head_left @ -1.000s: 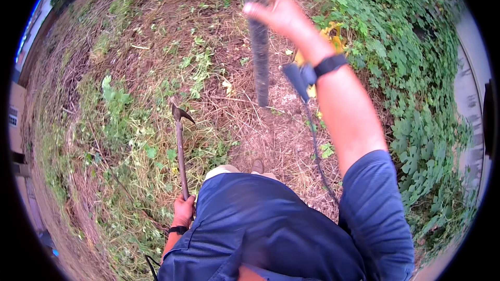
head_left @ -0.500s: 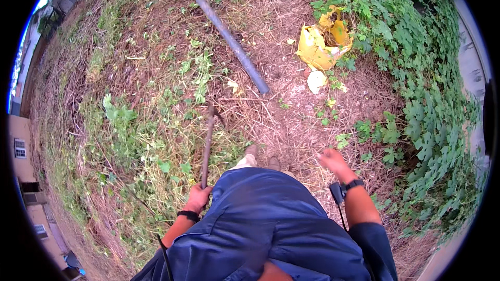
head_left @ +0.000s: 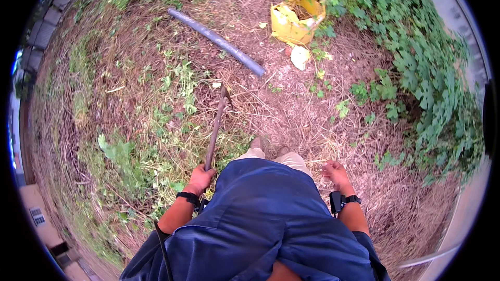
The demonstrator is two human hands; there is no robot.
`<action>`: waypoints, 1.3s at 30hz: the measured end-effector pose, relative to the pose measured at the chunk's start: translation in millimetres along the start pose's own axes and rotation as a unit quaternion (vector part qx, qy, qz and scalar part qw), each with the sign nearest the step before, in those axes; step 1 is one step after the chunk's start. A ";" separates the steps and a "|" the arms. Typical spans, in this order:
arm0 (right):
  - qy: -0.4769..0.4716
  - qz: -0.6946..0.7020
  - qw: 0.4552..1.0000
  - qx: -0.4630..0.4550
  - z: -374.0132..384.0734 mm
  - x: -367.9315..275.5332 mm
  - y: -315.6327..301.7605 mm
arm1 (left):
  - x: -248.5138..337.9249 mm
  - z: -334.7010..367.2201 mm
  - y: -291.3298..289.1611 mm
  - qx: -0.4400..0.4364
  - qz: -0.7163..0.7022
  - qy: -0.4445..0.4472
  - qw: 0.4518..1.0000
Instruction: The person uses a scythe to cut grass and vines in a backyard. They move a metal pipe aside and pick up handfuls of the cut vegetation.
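My left hand is closed around the wooden handle of a hoe, beside my left hip. The handle slants forward over cut weeds, and a dark, narrow head shows at its far end. My right hand hangs at my right side, fingers loosely bent and apart, with nothing seen in it. A strap with a small black device is on my right wrist. Ahead of the hoe a long grey-blue pipe lies slanted on the ground.
A torn yellow sack stands ahead to the right, with a pale scrap beside it. Dense green vines cover the right side along a pale wall. Dry stalks and weeds spread over the left. A building stands at the far left edge.
The view has turned, and the pipe and sack appear shifted left. The hoe now leans more to the right, still in my left hand. My right hand's fingers show more spread.
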State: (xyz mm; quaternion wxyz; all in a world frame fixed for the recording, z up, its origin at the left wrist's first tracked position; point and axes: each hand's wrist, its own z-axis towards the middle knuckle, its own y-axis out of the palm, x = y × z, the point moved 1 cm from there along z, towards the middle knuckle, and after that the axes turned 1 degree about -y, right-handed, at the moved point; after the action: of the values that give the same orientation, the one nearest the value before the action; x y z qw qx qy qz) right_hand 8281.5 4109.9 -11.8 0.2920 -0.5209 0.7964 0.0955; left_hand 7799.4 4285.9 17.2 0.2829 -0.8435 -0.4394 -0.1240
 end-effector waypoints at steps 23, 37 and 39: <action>0.047 0.130 0.986 0.088 -7.7 75.1 -87.9 | 99.6 -14.4 69.1 -0.029 0.119 0.032 0.992; 0.103 0.234 0.952 0.168 6.9 117.0 -77.5 | 316.5 77.9 105.8 -0.058 0.068 0.154 0.984; 0.124 0.240 0.946 0.177 9.2 118.0 -69.4 | 345.9 116.6 109.0 -0.053 0.070 0.172 0.981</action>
State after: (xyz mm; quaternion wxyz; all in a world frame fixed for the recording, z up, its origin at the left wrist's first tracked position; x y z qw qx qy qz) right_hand 8312.5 3992.3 -75.3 0.2467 -0.2616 0.9320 -0.0456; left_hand 8084.9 4536.9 41.0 0.3169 -0.8523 -0.3164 -0.2703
